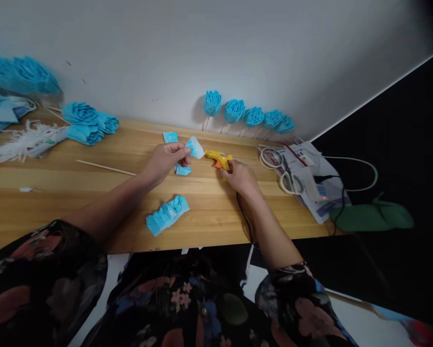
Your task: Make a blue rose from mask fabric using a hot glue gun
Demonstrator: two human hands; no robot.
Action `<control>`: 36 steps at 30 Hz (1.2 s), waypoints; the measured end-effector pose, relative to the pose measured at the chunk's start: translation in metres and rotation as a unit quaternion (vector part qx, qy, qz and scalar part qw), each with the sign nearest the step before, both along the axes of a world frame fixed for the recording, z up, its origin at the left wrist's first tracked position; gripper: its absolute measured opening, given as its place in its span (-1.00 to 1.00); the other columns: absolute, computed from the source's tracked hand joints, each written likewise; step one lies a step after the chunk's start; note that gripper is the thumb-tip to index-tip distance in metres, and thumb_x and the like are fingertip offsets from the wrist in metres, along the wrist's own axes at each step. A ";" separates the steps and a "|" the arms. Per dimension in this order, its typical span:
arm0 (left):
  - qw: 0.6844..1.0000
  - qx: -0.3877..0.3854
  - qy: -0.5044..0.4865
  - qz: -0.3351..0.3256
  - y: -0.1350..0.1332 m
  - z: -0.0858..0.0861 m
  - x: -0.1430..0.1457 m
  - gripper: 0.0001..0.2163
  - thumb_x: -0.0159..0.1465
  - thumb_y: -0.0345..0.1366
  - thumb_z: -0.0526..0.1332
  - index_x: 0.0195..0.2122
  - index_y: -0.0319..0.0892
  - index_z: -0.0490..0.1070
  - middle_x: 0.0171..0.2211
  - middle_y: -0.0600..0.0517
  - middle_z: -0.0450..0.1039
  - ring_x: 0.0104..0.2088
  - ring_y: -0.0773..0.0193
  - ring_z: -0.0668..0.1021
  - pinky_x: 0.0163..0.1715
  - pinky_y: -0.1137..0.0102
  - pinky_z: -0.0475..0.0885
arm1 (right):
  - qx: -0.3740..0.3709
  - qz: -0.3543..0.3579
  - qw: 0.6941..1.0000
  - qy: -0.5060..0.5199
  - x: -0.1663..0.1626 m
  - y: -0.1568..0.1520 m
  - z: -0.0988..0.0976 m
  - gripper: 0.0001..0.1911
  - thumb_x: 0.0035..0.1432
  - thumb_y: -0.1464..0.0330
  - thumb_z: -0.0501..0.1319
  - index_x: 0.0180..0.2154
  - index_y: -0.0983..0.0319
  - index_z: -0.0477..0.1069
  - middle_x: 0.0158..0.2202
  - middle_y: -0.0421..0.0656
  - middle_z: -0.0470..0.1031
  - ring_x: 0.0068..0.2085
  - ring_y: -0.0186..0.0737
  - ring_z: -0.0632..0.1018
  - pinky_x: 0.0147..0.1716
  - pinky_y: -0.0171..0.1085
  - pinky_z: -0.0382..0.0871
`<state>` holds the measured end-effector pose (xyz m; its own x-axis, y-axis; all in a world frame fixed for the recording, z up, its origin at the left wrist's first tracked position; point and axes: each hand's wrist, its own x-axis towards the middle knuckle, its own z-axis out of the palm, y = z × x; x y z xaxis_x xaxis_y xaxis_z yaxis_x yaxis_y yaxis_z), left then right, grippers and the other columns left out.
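My left hand (pixel 166 161) pinches a small light-blue folded fabric piece (pixel 195 146) just above the wooden table (pixel 93 193). My right hand (pixel 240 177) grips a yellow glue gun (pixel 218 158) whose nozzle points left at that piece, nearly touching it. Its black cord runs back along my right forearm. Another small blue piece (pixel 183 169) lies under my left fingers, and one more (pixel 170 137) lies farther back. A pleated blue strip (pixel 167 215) rests near the front edge.
Several blue fabric roses on sticks (pixel 247 114) lean against the wall. Blue flowers (pixel 88 121), white feathery strips (pixel 24 142) and a thin wooden stick (pixel 106 167) lie at left. Scissors (pixel 287 176), a power strip (pixel 316 188) and a green cloth (pixel 372 217) sit at right.
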<state>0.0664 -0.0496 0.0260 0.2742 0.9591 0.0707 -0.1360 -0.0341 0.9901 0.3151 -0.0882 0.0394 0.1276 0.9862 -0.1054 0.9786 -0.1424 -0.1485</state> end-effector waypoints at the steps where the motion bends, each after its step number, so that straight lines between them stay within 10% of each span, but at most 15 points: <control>1: 1.000 -0.002 -0.014 -0.001 0.001 -0.001 0.000 -0.63 0.13 0.00 0.49 -0.49 -0.20 0.49 -0.52 0.04 0.53 -0.49 0.36 0.49 -0.39 0.41 0.41 | 0.005 0.002 1.000 0.010 0.001 0.001 -0.003 -0.63 0.35 0.20 0.21 0.06 0.24 0.57 0.00 0.10 0.71 -0.03 0.08 0.68 -0.19 -0.21 0.38; 6: 0.998 -0.013 -0.054 -0.003 0.006 -0.003 -0.001 -0.62 0.11 -0.01 0.51 -0.50 -0.21 0.49 -0.52 0.04 0.52 -0.50 0.38 0.50 -0.40 0.42 0.41 | 0.088 -0.022 0.982 0.168 0.018 0.005 -0.014 -0.61 0.29 0.29 0.13 0.04 0.29 0.56 -0.11 0.05 0.70 -0.17 -0.04 0.64 -0.19 -0.19 0.44; 12: 0.998 -0.023 -0.061 -0.005 0.007 -0.001 0.000 -0.64 0.16 -0.03 0.49 -0.48 -0.22 0.49 -0.50 0.03 0.53 -0.47 0.37 0.49 -0.37 0.40 0.39 | 0.292 0.015 0.826 0.481 0.022 -0.002 0.010 -0.43 0.10 0.14 0.38 0.14 0.14 0.45 -0.05 -0.07 0.63 -0.26 -0.20 0.55 -0.43 -0.30 0.42; 16: 0.996 -0.046 -0.078 -0.019 0.004 0.002 0.000 -0.64 0.13 -0.05 0.51 -0.46 -0.23 0.48 -0.49 0.04 0.53 -0.48 0.39 0.50 -0.36 0.41 0.41 | 0.193 0.029 0.766 0.612 0.012 -0.011 0.035 -0.60 0.06 0.07 0.46 -0.14 0.12 0.50 -0.37 -0.24 0.47 -0.45 -0.33 0.40 -0.59 -0.37 0.32; 24: 0.990 -0.089 -0.096 -0.044 0.004 0.004 -0.001 -0.66 0.18 -0.11 0.50 -0.46 -0.23 0.45 -0.50 0.05 0.52 -0.49 0.41 0.49 -0.36 0.42 0.43 | 0.151 0.064 0.774 0.612 0.005 -0.001 0.047 -0.58 0.04 0.06 0.47 -0.16 0.15 0.50 -0.18 -0.11 0.62 -0.33 -0.26 0.54 -0.67 -0.41 0.23; 36: 0.986 -0.118 -0.075 -0.092 0.003 -0.001 -0.003 -0.69 0.23 -0.13 0.48 -0.45 -0.22 0.47 -0.50 0.05 0.53 -0.47 0.38 0.53 -0.36 0.42 0.45 | 0.067 0.101 0.777 0.618 0.004 -0.005 0.012 -0.37 0.13 -0.27 0.28 -0.22 0.16 0.49 -0.26 -0.08 0.59 -0.42 -0.27 0.50 -0.68 -0.37 0.26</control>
